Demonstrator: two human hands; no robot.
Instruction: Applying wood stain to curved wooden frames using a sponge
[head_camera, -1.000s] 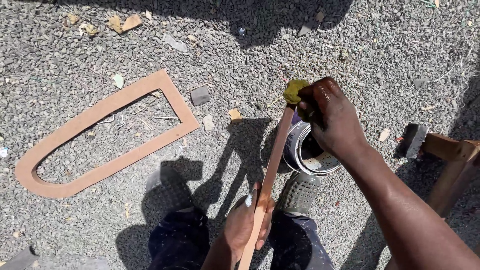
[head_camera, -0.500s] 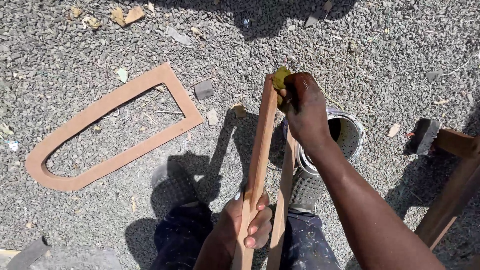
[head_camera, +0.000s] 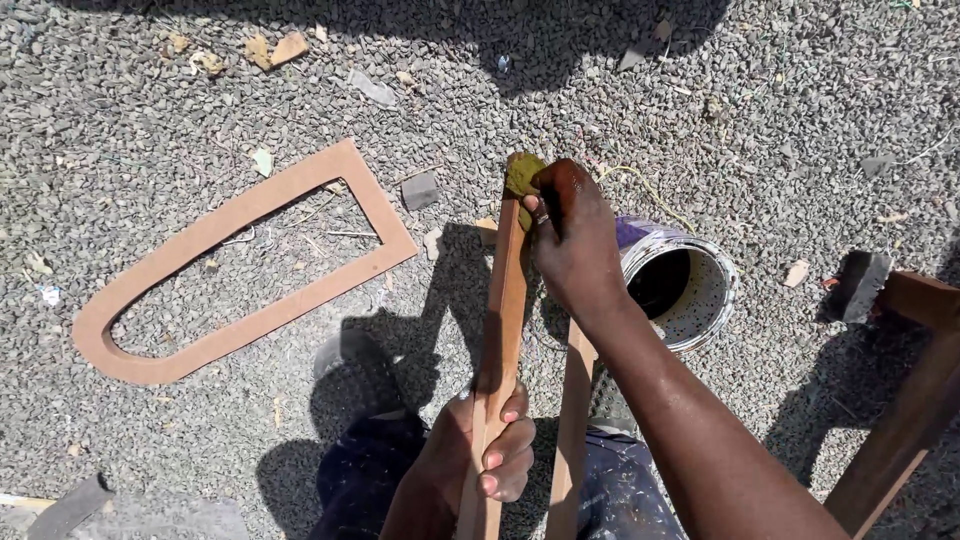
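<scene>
Head view: our left hand (head_camera: 488, 455) is closed around the near end of the wooden strip (head_camera: 503, 320), whose long axis runs away from us. At its far tip our right hand (head_camera: 572, 235) pinches a yellow-green sponge (head_camera: 522, 175) against the wood, just beside the open paint can (head_camera: 678, 285).

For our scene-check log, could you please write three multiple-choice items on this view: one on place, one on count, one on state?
1. Where is the tin?
A. Right of the wooden strips
B. Inside the arched frame
C. On a bench

2. How many wooden strips rise between the knees?
A. One
B. Two
C. Four

3. What does the right hand hold?
A. A hammer
B. Nothing
C. A greenish pad pressed on a strip top

Key: 1 A, it stands on gravel beside them; 2 B, one gripped by the left hand, one behind; 3 C, fingers pinch it.
</scene>
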